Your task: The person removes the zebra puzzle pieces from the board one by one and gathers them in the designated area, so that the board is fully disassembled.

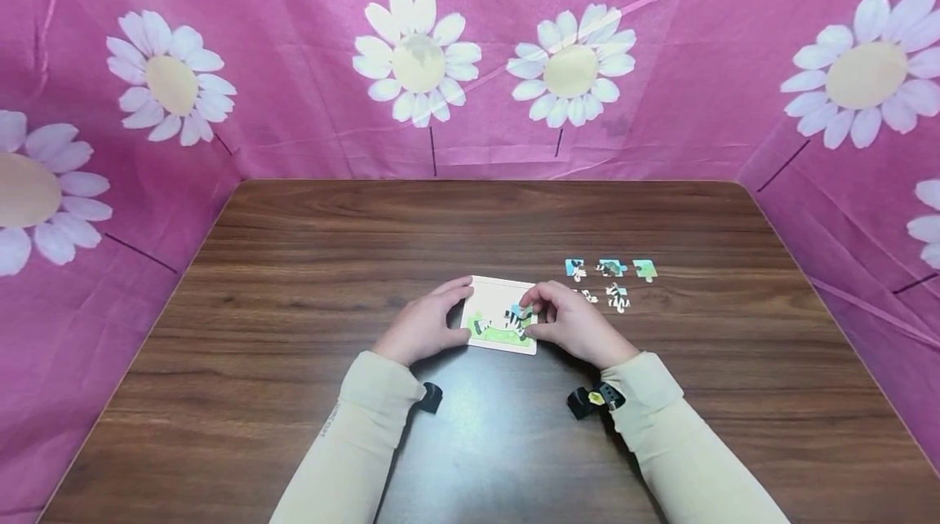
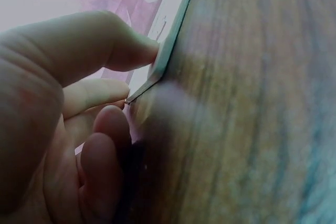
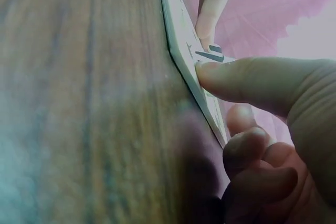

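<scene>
A small white-framed puzzle board (image 1: 494, 294) lies on the table in front of me, with green grass and zebra parts along its lower side. My left hand (image 1: 424, 325) grips the board's left edge; in the left wrist view the thumb (image 2: 134, 51) presses on the frame's rim. Over the board's right side, my right hand (image 1: 578, 330) pinches a striped zebra puzzle piece (image 1: 517, 318) between thumb and fingers. In the right wrist view this piece (image 3: 211, 55) stands tilted up from the board. The fingers partly hide it.
Several loose puzzle pieces lie right of the board in two rows, among them a green piece (image 1: 645, 269), a blue-cornered piece (image 1: 576, 268) and a striped piece (image 1: 618, 298). Another piece (image 1: 587, 295) is partly behind the right hand. A pink flowered cloth (image 1: 492, 140) borders the wooden table (image 1: 330, 238).
</scene>
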Motion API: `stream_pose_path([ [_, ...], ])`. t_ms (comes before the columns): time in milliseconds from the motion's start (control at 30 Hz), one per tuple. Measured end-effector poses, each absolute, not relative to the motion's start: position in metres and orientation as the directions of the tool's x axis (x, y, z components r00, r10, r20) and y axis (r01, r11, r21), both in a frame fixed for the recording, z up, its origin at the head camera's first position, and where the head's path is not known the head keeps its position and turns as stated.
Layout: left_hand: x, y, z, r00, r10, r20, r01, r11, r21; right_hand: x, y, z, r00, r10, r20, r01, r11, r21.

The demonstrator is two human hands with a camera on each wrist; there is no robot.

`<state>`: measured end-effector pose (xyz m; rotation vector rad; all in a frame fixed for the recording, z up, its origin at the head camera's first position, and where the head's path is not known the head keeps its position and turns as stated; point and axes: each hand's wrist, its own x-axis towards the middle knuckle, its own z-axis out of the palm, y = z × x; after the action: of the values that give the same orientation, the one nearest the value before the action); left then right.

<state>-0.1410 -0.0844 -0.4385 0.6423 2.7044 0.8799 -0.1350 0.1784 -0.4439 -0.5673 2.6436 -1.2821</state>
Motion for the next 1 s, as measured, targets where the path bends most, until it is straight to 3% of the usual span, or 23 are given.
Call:
stream_pose_path([
  [433,-0.1434,-0.0849,-0.4388,-0.880,0.466,-0.094,0.322,0.729,0.604,-0.1366,0.1804,-0.4432,-0.907,-0.420,0.023,-0.296,0.599,-0.744],
  [1000,-0.1405,-0.0844,-0.4394,-0.883,0.458,-0.101,0.306,0.726,0.616,-0.1349,0.1802,-0.4514,-0.919,-0.380,0.107,-0.328,0.583,-0.743],
])
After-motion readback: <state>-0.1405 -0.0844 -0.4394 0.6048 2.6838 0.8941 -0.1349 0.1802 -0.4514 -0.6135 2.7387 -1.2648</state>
